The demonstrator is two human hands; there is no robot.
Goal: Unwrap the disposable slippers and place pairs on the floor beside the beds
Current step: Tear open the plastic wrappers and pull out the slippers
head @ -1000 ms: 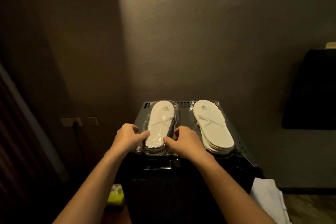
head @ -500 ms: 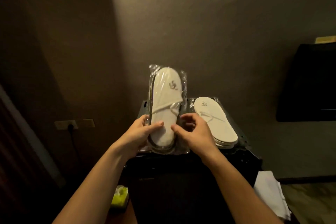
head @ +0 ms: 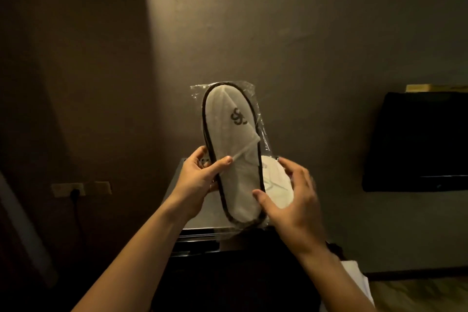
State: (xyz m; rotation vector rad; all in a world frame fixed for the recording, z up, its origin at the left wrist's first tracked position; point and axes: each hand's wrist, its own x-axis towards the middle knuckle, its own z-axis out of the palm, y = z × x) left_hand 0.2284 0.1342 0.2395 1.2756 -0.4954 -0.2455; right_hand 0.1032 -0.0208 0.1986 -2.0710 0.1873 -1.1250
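Plastic-wrapped slippers [head: 234,157] stood upright in the air above the dark cabinet [head: 182,210]. Her left hand [head: 196,180] gripped their edge; the right hand [head: 291,200] touched the heel, fingers loose. They looked light, soft and slippery, best pinched at the film.

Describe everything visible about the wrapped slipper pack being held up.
The slipper pack is a white cloth slipper with dark edging and a dark logo near the toe, sealed in clear, crinkled plastic. It is held up in the air, toe up, leaning slightly left, in front of the wall. The left hand holds its left edge, thumb across the front; the right hand has its thumb on the lower right edge. The wrap looks unopened.
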